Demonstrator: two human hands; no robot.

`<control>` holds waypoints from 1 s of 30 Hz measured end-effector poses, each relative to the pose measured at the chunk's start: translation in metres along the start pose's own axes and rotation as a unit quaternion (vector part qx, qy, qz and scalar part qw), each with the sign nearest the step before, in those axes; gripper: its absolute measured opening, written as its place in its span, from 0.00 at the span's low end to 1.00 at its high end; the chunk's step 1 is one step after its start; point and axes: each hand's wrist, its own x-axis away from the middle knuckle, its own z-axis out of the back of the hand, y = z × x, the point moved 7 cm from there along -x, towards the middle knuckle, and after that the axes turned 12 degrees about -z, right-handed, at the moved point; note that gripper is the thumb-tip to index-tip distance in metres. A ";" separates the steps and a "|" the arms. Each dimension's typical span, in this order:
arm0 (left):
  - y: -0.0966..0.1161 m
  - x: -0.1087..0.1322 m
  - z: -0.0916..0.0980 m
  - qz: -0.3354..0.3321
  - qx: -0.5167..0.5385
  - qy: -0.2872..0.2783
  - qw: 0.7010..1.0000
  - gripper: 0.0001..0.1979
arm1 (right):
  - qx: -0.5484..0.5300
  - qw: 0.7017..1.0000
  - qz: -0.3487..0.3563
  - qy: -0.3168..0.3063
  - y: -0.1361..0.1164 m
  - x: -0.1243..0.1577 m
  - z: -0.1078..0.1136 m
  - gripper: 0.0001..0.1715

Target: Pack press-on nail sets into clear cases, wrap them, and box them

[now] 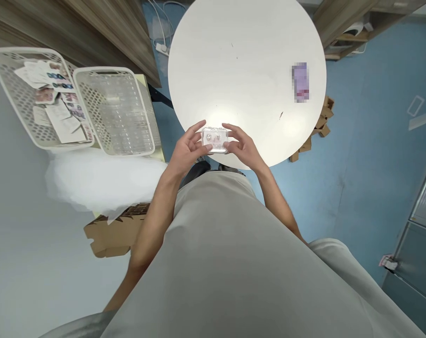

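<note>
Holding a clear box [215, 140] by its two short ends, the person has it level over the near edge of the round white table [241, 56]. The left hand [188, 150] grasps one end with thumb below and fingers curled over the top. The right hand [243, 148] grasps the other end the same way, so the box sits pinched between the two hands and just above the tabletop. Gripping only the ends probably leaves the clear lid open to view (two small round pieces show through it, too small to tell what they are).

Well out beyond the right hand a blurred purple thing [300, 82] lies on the table. Off past the left hand stand two white baskets side by side: the nearer basket [89, 103] seems stacked with more clear boxes, the farther basket [12, 94] holds printed cards [54, 108]. Below them, beside the left forearm, lie white padding [100, 176] and a cardboard carton [110, 234].
</note>
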 end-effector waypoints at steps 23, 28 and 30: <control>-0.062 0.007 0.034 0.006 -0.065 0.096 0.993 0.57 | -0.060 0.993 -0.086 0.060 0.064 -0.049 -0.012 0.46; -0.064 0.017 0.059 0.036 -0.095 0.173 0.980 0.51 | -0.039 0.981 -0.132 0.135 0.076 -0.098 -0.008 0.29; -0.060 0.026 0.068 0.049 -0.100 0.193 0.975 0.49 | -0.046 0.977 -0.147 0.150 0.078 -0.124 -0.008 0.23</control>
